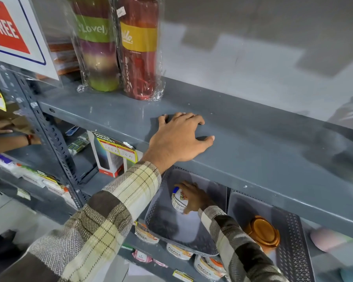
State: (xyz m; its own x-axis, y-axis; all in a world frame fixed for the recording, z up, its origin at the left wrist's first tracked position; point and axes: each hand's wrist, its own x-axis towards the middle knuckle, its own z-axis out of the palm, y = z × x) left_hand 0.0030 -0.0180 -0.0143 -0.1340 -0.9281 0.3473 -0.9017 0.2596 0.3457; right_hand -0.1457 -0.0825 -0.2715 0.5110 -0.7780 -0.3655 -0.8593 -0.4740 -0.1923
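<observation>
step: handling the bowl stack (178,201) inside the tilted grey basket (171,226) under the shelf (253,143) | right grip (192,197): fingers curled round the stack | left grip (179,137): spread on the shelf top, holding nothing | next, I judge: keep the stack together and clear of the basket rim

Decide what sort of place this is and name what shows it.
Probably a shop or supermarket: a red FREE offer sign, a price tag printed SUPER MARKET, and plastic-wrapped bottles standing on grey metal shelving.
</observation>
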